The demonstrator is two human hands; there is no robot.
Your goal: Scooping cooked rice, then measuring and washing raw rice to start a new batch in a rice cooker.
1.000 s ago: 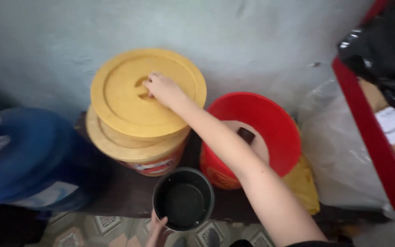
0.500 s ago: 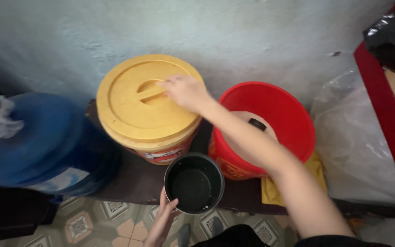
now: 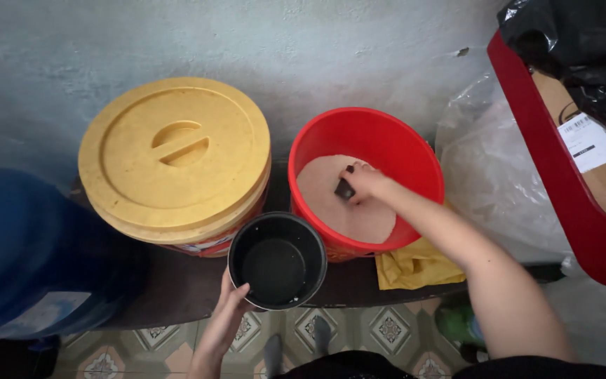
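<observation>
My right hand (image 3: 365,181) is down inside the red bucket (image 3: 394,140), fingers closed around a small dark scoop (image 3: 345,189) that rests on the pale pinkish grain (image 3: 331,203) filling the bucket's bottom. My forearm crosses the bucket's near rim.

My left hand (image 3: 229,312) grips the near-left rim of the black pot (image 3: 277,261), thumb hooked over the edge, fingers under it out of sight. The pot sits at the front edge of the dark counter (image 3: 177,288), upright, mouth open toward me. It is just in front of the gap between the two buckets and overlaps both in this view; I cannot tell whether it touches them.

The yellow bucket (image 3: 198,235) stands left of the red one, closed by its round yellow lid (image 3: 174,158) with a recessed grip in the middle.

A large blue water jug (image 3: 22,253) lies at far left. A folded yellow cloth (image 3: 415,267) lies on the counter under the red bucket's near-right side. A clear plastic bag (image 3: 492,168) is right of it, then a red crate (image 3: 548,168) with a black bag (image 3: 583,42) on top. Patterned floor tiles (image 3: 380,330) show below.
</observation>
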